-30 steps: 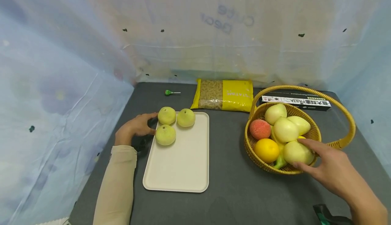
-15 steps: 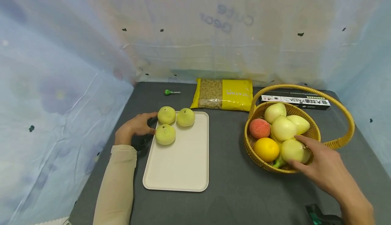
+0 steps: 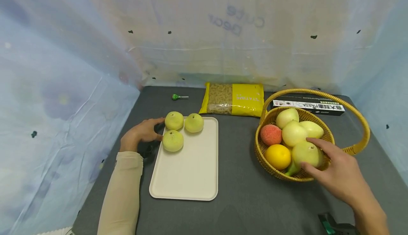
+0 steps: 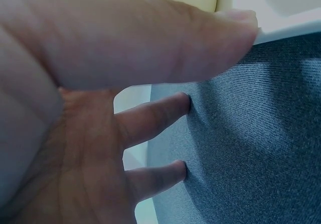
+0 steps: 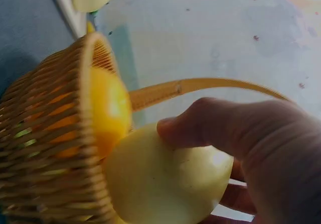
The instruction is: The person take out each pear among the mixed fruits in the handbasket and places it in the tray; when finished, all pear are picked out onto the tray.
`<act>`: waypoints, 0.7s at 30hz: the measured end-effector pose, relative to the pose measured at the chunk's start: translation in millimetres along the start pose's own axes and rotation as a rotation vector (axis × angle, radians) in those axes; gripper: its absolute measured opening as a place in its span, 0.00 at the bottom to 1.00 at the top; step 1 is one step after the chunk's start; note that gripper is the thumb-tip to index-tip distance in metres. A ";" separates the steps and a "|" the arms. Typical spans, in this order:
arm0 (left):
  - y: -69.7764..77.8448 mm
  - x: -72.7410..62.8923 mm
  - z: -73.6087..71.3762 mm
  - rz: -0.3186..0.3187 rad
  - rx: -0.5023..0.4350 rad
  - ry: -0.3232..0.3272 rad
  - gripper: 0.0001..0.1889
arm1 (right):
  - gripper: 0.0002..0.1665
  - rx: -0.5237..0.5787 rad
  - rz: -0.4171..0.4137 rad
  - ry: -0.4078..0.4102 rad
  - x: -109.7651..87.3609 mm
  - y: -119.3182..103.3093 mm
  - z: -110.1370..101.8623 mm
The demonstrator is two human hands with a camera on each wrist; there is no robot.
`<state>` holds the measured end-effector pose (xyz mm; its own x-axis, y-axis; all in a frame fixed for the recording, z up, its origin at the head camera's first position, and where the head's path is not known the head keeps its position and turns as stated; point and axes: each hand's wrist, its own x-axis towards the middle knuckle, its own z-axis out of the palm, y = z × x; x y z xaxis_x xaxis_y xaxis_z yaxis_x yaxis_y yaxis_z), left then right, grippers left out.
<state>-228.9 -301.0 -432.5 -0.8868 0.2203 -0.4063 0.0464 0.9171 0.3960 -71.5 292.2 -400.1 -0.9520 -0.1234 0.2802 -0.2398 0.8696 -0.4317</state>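
Note:
My left hand (image 3: 144, 130) rests at the upper left edge of a white tray (image 3: 188, 178). Its thumb (image 4: 200, 48) lies at the tray's rim and two fingertips touch the dark cloth. Beside the hand, on the tray, are three pale green round fruits (image 3: 173, 141). My right hand (image 3: 342, 173) reaches into a wicker basket (image 3: 266, 166) and grips a pale green round fruit (image 5: 165, 179) between thumb and fingers. The basket also holds an orange (image 3: 278, 157), a red fruit (image 3: 271, 134) and several more pale green fruits (image 3: 294, 133).
The basket's tall handle (image 3: 363, 121) leans out to the right. Behind lie a yellow pasta bag (image 3: 234, 99), a black pasta box (image 3: 309, 105) and a green lollipop (image 3: 175, 96). A curtain surrounds the dark table (image 3: 237, 157).
My right hand has shifted slightly left and up with the pale green fruit, which has turned so its stem end shows. The left hand stays in place.

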 end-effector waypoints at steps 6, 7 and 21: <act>-0.4 0.7 -0.1 0.000 0.001 0.001 0.50 | 0.47 0.122 -0.110 0.055 12.4 -20.5 -7.6; -0.6 0.5 -0.3 0.000 0.001 0.001 0.50 | 0.47 0.164 -0.120 0.050 15.6 -25.8 -6.8; -4.2 2.4 0.9 0.013 -0.001 0.003 0.50 | 0.44 0.517 -0.292 -0.148 73.0 -96.7 43.1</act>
<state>-230.8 -304.0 -435.8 -0.8874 0.2309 -0.3991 0.0572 0.9141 0.4015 -126.0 178.4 -374.9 -0.8404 -0.4192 0.3434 -0.5208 0.4495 -0.7258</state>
